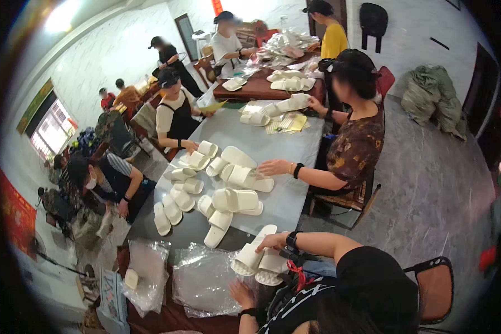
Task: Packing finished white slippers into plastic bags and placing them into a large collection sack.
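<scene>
My right hand (274, 241) is closed on a pair of cream slide slippers (248, 257), held over the near table edge close to my body. Their straps face up, and bumpy insoles show at the lower ends. Lower down, my left hand (241, 293) is open beside a clear plastic bag (203, 278) lying flat; I cannot tell whether the fingertips touch it. Further left, another clear bag (145, 273) has a small cream piece (131, 279) on it. Beyond my right hand, several loose cream slippers (235, 199) are piled on the grey table (284, 206).
Across the table, a co-worker in a brown patterned top (356, 145) reaches toward the slippers. Another person in black overalls (175, 114) handles slippers opposite. A brown table (256, 89) behind bears slippers and bags. An orange-backed chair (433, 289) and green sacks (431, 100) stand right.
</scene>
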Motion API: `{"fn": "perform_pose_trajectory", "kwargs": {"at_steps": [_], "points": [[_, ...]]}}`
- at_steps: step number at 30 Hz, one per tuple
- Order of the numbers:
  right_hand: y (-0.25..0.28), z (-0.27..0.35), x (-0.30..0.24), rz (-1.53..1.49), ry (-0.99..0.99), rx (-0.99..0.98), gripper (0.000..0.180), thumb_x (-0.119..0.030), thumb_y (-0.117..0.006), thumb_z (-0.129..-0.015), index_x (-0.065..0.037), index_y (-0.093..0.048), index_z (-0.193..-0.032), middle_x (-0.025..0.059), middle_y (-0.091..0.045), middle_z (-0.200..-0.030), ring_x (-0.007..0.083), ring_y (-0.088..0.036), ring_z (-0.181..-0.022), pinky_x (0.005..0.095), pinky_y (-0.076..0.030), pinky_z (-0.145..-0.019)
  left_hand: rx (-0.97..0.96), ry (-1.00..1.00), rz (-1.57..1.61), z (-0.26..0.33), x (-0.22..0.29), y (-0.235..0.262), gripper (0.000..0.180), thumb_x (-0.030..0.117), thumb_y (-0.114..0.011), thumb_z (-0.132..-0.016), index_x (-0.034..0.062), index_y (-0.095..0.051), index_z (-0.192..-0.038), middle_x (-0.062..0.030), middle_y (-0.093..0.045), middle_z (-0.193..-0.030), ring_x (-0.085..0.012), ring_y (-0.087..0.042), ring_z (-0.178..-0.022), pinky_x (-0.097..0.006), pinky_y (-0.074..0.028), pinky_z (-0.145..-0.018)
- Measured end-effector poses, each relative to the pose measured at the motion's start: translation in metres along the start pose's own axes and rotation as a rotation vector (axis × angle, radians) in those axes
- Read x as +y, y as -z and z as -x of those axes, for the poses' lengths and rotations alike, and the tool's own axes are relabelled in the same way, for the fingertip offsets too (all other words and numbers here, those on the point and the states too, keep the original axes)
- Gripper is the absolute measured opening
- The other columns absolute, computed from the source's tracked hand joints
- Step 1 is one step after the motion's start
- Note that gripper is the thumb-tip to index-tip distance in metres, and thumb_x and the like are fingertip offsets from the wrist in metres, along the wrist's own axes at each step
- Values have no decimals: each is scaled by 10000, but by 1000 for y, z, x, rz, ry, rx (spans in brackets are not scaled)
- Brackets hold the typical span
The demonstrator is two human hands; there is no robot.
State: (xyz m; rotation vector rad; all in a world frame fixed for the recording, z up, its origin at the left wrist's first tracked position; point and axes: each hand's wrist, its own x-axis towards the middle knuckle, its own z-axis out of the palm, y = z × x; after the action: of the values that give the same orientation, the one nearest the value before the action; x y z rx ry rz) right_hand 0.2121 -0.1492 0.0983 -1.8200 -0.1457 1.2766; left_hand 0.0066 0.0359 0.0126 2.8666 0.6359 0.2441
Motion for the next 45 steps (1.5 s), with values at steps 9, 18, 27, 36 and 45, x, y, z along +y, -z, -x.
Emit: {"fn": "perform_pose_trajectory", "kwargs": {"at_steps": [9,18,27,36,45], "points": [[-19,-20,-24,-108,-121,-191,320,-258,-688,-679,-6,-595,-852,87,-584,-703,173,-564,-557,300,-466,-476,70,228,726,-15,25,42,324,218,-326,-891,-18,-509,-1017,-251,-560,-832,-423,-521,-799,-444,-407,-624],[-45,-17,-55,468,-59,-108,426,-304,-674,-667,10,-589,-942,65,-581,-820,192,-550,-692,360,-464,-573,264,246,667,-10,4,52,425,195,-363,-859,-12,-357,-1230,-227,-540,-1005,-341,-534,-894,-364,-411,-744],[-19,-24,-32,73,7,67,351,-267,-672,-685,53,-607,-813,72,-562,-674,146,-506,-538,295,-399,-446,162,-23,542,-24,32,68,453,56,-370,-801,-27,-321,-1243,-269,-422,-1162,-381,-449,-1018,-381,-382,-846],[-26,4,-30,-558,51,53,365,-227,-572,-770,68,-504,-974,129,-565,-828,219,-559,-669,322,-448,-520,37,-103,316,-24,67,78,496,113,-398,-807,23,-277,-1280,-248,-253,-1301,-419,-289,-1159,-519,-257,-924],[-35,23,-18,-763,100,-241,269,-361,-410,-858,-111,-503,-882,42,-550,-764,130,-533,-679,253,-422,-589,11,-100,412,-42,73,79,500,172,-392,-828,58,-261,-1296,-181,-143,-1374,-425,-159,-1230,-613,-134,-928]]}}
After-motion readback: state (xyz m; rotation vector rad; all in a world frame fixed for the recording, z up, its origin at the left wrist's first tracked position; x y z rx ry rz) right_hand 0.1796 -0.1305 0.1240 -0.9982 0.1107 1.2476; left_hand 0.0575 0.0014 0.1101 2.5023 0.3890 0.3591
